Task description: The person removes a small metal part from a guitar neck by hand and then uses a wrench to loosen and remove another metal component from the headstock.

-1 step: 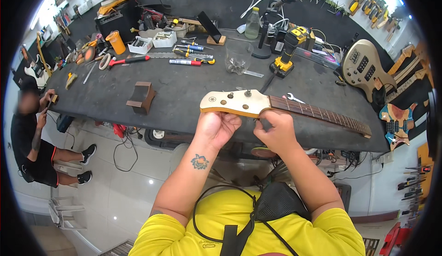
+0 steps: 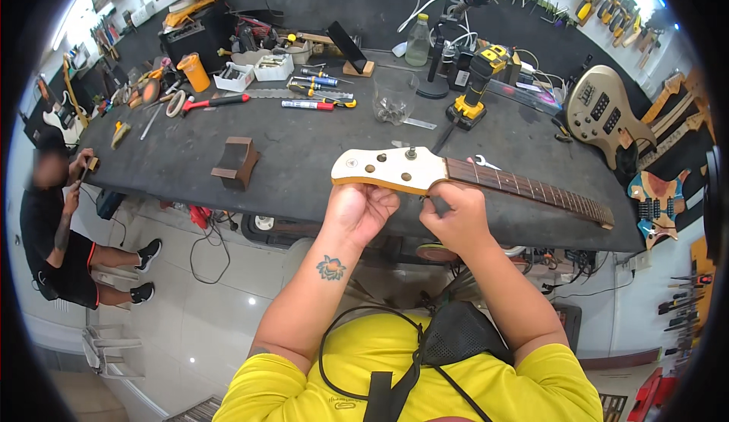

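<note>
A guitar neck (image 2: pixel 531 184) with a pale headstock and a dark fretboard lies over the bench's near edge, its headstock toward the left. One metal tuner post (image 2: pixel 411 152) stands up from the headstock, among several peg holes. My left hand (image 2: pixel 357 213) is palm up below the headstock, fingers curled up against its underside, their tips partly hidden. My right hand (image 2: pixel 459 213) is closed at the headstock's lower edge, near where the fretboard starts. Thumb and fingers are pinched there, and what they hold is too small to make out. A small wrench (image 2: pixel 486 162) lies behind the neck.
On the dark bench (image 2: pixel 304 149) stand a brown waisted block (image 2: pixel 236 162), a clear cup (image 2: pixel 393 97) with small parts and a yellow drill (image 2: pixel 478 88). Screwdrivers and a marker (image 2: pixel 307 105) lie farther back. A guitar body (image 2: pixel 607 111) is at right; another person (image 2: pixel 57 217) works at left.
The picture has shifted very slightly. Both hands and the guitar neck keep the same places relative to each other.
</note>
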`<control>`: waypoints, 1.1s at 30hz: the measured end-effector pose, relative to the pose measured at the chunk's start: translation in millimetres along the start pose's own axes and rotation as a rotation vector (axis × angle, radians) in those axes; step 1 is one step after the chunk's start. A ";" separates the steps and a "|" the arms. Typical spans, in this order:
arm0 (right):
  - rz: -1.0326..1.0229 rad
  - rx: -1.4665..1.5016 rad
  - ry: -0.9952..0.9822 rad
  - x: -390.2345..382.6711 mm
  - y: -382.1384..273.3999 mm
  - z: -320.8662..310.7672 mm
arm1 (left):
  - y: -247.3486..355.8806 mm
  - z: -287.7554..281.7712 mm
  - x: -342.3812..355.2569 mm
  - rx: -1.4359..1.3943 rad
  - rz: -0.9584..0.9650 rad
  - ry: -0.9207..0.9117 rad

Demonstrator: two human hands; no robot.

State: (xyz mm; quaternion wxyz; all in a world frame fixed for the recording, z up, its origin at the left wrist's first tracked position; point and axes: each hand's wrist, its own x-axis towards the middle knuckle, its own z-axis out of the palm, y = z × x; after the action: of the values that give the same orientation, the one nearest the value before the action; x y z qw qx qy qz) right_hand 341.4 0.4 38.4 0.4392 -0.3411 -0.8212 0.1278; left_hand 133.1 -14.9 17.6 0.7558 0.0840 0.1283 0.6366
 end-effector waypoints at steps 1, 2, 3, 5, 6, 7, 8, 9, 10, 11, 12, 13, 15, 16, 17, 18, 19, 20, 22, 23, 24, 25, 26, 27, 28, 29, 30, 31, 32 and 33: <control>-0.140 -0.040 0.066 1.6 -1.4 -0.4 | 0.2 1.2 -0.4 0.011 0.012 0.001; -0.140 -0.033 0.075 3.2 -3.4 -0.3 | 1.0 1.0 -0.6 0.020 0.021 0.002; -0.118 0.006 0.103 4.7 -5.9 -0.2 | 2.4 -4.7 0.7 0.020 0.013 -0.015; -0.095 0.048 0.131 9.6 -8.6 -2.2 | 3.3 -7.7 1.1 -0.009 0.014 0.087; -0.082 0.014 0.119 13.7 -9.6 -2.3 | 3.7 -10.3 0.6 -0.046 0.016 0.187; -0.058 -0.028 0.107 14.4 -8.4 -3.3 | 1.4 -4.2 -4.7 -0.036 0.039 0.257; -0.047 -0.034 0.110 14.4 -4.3 -2.0 | 0.0 -4.6 -11.4 -0.034 0.026 0.259; -0.003 -0.025 0.076 13.3 2.6 3.0 | 1.4 -8.2 -21.4 -0.055 0.046 0.230; 0.032 -0.014 0.040 13.5 8.9 7.9 | 4.6 -12.8 -30.2 -0.078 0.072 0.196; 0.028 -0.045 0.026 12.0 12.0 12.2 | 8.3 -18.8 -40.8 -0.103 0.061 0.137; 0.032 -0.048 0.026 8.0 17.4 14.2 | 10.4 -22.9 -50.9 -0.054 0.086 0.110; 0.087 -0.047 -0.030 4.6 19.2 19.2 | 14.0 -26.3 -62.0 -0.018 0.108 0.138; 0.183 -0.089 -0.082 1.0 22.3 22.1 | 16.3 -28.9 -74.6 0.017 0.135 0.174; 0.177 -0.077 -0.097 4.4 18.1 20.1 | 17.4 -27.4 -82.7 0.047 0.129 0.182; 0.341 0.016 -0.200 8.9 13.1 14.6 | 18.2 -27.3 -88.9 0.079 0.116 0.187; 0.506 0.108 -0.304 9.6 12.0 11.0 | 17.9 -29.9 -94.2 0.076 0.122 0.197; 0.584 0.268 -0.339 6.8 16.4 10.4 | 16.5 -31.8 -96.0 0.132 0.112 0.188; 0.588 0.267 -0.344 4.4 18.8 10.3 | 14.9 -32.9 -96.6 0.188 0.098 0.178; 0.596 0.326 -0.346 0.1 17.7 5.4 | 10.0 -32.6 -95.1 0.213 0.105 0.175; 0.633 0.376 -0.326 0.4 14.3 5.6 | 6.3 -31.0 -93.9 0.272 0.131 0.193; 0.645 0.370 -0.330 -2.0 7.6 5.1 | 2.4 -29.7 -92.0 0.330 0.155 0.211; 0.526 0.416 -0.270 -3.9 -1.9 3.9 | -1.4 -28.4 -89.7 0.320 0.147 0.216; 0.413 0.462 -0.209 -6.1 -12.7 2.9 | -5.9 -27.8 -88.1 0.385 0.164 0.160; 0.283 0.457 -0.150 -4.4 -25.8 2.1 | -10.5 -26.7 -87.0 0.448 0.181 0.102; 0.296 0.450 -0.152 -2.3 -33.7 1.8 | -13.7 -22.1 -85.3 0.442 0.169 0.105; 0.147 0.383 -0.118 0.8 -39.1 2.0 | -16.5 -16.5 -84.2 0.461 0.167 0.074; -0.004 0.315 -0.087 1.9 -43.3 3.9 | -19.4 -13.9 -84.9 0.480 0.168 0.043; -0.044 0.303 -0.039 3.3 -42.7 8.5 | -21.2 -13.9 -82.4 0.475 0.166 0.038; -0.046 0.297 -0.040 3.3 -42.5 8.6 | -22.6 -14.0 -80.4 0.450 0.166 0.029; -0.066 0.287 -0.008 2.4 -43.3 8.4 | -23.4 -13.7 -78.6 0.424 0.168 0.021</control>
State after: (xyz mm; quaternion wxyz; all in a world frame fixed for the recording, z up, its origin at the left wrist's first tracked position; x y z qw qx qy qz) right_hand 314.3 -29.0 57.1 0.4840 -0.2472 -0.8070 0.2309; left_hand 138.7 -96.9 4.5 0.6643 0.2449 0.2597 0.6567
